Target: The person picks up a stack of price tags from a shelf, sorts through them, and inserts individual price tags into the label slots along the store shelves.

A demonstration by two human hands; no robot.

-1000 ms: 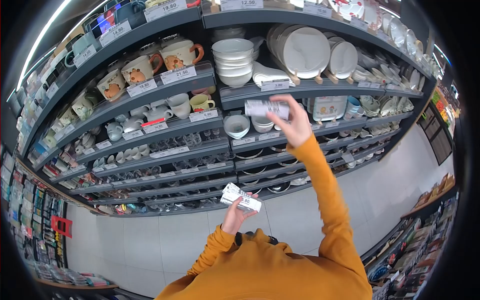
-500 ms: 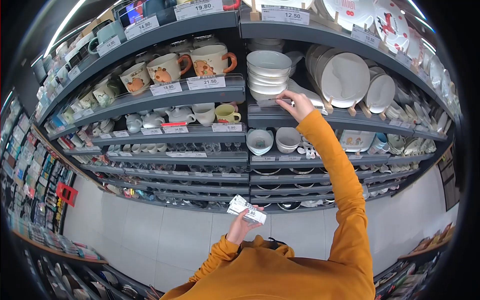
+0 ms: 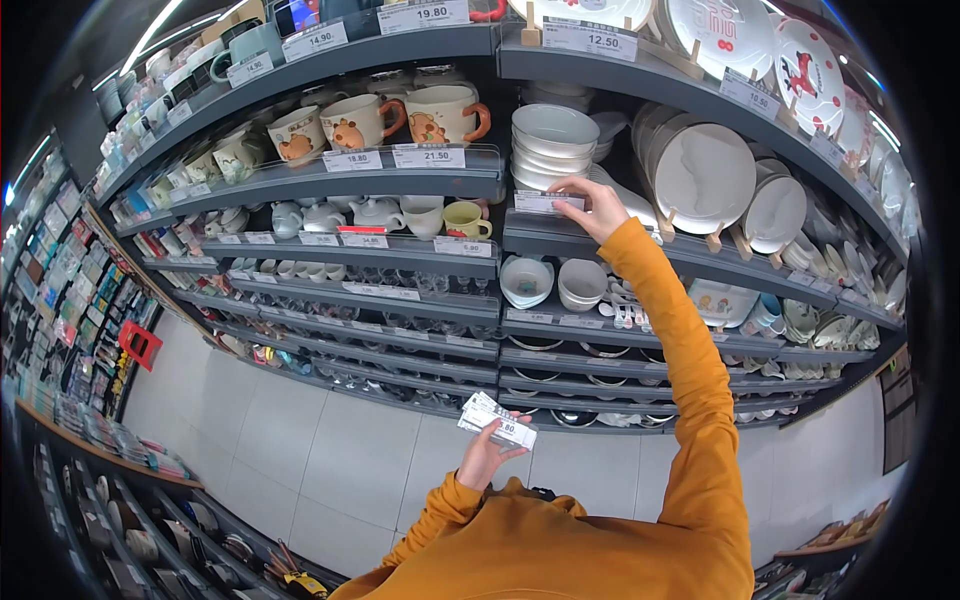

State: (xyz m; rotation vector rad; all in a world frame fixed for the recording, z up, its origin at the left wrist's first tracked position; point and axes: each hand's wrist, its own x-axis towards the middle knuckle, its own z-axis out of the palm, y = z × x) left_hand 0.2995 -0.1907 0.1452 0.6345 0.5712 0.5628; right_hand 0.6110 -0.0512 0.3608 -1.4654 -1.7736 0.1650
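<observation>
My right hand [image 3: 598,210] reaches out to the shelf and pinches the right end of a white price tag [image 3: 540,203]. This tag faces outward against the shelf's front edge, just below a stack of white bowls [image 3: 552,140]; whether it is seated in the holder I cannot tell. Low in front of my body, my left hand [image 3: 482,462] is closed around a fanned stack of price tags [image 3: 500,422]. Part of a printed price shows on the top one.
White plates [image 3: 705,178] stand in wooden racks right of the bowls. Mugs with orange handles [image 3: 440,115] line the shelf to the left, with price tags below. Upper shelf edges jut out above my right hand. A tiled floor [image 3: 360,440] lies below.
The price tag in my right hand has turned from nearly edge-on to facing outward at the shelf edge. My left hand keeps its stack. The view has tilted slightly.
</observation>
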